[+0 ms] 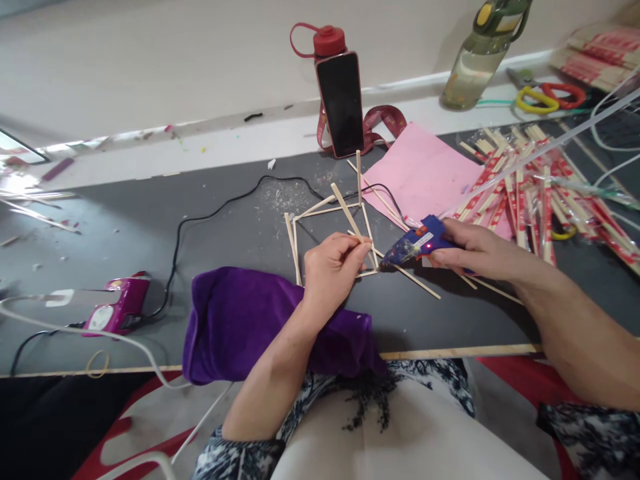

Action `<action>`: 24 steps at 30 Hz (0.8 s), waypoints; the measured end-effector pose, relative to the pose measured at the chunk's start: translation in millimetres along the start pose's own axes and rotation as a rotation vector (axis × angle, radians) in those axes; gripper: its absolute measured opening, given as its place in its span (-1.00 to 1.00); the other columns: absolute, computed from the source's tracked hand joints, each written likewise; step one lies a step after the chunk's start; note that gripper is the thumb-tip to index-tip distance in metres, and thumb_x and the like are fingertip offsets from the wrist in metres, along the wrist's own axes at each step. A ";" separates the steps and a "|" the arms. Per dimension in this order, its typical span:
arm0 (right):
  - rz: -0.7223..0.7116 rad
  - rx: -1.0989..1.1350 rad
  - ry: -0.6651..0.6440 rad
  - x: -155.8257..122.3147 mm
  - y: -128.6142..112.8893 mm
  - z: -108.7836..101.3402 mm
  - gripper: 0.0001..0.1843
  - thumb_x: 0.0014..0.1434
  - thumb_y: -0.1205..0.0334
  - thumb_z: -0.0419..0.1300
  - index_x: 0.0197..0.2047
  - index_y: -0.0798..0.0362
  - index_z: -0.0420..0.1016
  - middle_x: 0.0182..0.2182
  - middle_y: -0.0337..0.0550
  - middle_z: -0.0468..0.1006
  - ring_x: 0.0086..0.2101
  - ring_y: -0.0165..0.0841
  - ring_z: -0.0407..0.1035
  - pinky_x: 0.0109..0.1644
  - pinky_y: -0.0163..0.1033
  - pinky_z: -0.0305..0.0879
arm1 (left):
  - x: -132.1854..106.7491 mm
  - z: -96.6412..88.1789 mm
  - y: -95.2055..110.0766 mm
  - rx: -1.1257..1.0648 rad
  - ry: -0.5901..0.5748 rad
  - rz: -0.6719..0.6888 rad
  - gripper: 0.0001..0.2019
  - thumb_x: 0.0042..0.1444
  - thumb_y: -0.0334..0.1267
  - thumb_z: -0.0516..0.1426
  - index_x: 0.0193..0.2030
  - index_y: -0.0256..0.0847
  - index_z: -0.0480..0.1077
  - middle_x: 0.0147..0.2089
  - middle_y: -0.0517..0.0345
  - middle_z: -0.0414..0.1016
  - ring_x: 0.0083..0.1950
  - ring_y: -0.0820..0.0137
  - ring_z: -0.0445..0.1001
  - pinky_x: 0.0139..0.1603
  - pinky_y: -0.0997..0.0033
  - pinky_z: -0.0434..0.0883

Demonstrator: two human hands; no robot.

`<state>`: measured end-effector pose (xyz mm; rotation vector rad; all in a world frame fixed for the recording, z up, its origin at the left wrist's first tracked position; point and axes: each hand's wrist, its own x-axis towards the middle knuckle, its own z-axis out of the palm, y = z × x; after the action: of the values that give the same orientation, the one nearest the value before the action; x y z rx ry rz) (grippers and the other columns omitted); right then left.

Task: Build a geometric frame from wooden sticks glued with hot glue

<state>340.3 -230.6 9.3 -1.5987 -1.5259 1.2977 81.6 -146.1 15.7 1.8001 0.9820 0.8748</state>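
Between the thumb and fingers of my left hand [336, 265] is a chopstick [345, 208], slanting up and away to the left. My right hand [480, 250] is wrapped round a blue glue gun [417, 241] with a small red light on its side. The gun's nozzle points left and is at the near right corner of a frame of chopsticks [327, 210] on the table; whether it touches cannot be told. Some sticks stand up at the frame's corners. My left hand hides part of the frame's near side. Loose chopsticks [417, 281] lie under and beside the gun.
A purple cloth [240, 327] lies at the table's front edge. A black cord [220, 203] crosses to a magenta power adapter [117, 303]. Behind are a phone [341, 103] against a red-capped bottle [329, 41], pink paper [420, 170], wrapped chopsticks [520, 193], scissors [550, 97] and a water bottle [477, 67].
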 end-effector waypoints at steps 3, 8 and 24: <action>-0.022 0.007 0.009 0.1 1.5 -1.3 -0.69 0.17 -0.01 0.22 -0.14 0.01 0.34 -0.45 -0.29 0.40 -0.52 -0.43 0.26 -0.50 -0.31 0.13 | -0.4 -0.2 0.0 0.004 -0.001 -0.005 -0.83 0.17 -0.21 0.19 -0.39 -0.23 0.51 -0.21 0.13 0.60 -0.50 0.56 0.52 -0.53 0.63 0.44; 0.006 0.027 0.015 -0.6 -0.6 0.7 -0.70 0.15 0.00 0.24 -0.19 0.02 0.35 -0.47 -0.29 0.41 -0.56 -0.45 0.24 -0.53 -0.32 0.10 | -0.5 0.1 -0.1 -0.001 0.001 -0.008 -0.83 0.17 -0.21 0.19 -0.37 -0.22 0.51 -0.21 0.12 0.61 -0.51 0.57 0.51 -0.54 0.64 0.44; 0.039 0.042 -0.016 -1.2 -3.7 2.6 -0.65 0.17 -0.03 0.22 -0.11 0.02 0.34 -0.42 -0.28 0.42 -0.53 -0.44 0.27 -0.52 -0.32 0.14 | 0.8 0.2 -0.2 -0.006 -0.004 -0.017 -0.81 0.17 -0.19 0.19 -0.39 -0.23 0.50 -0.21 0.11 0.61 -0.52 0.56 0.52 -0.54 0.63 0.44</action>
<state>336.6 -231.7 11.9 -1.6031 -1.4746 1.3581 82.0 -145.4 15.5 1.7850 0.9901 0.8628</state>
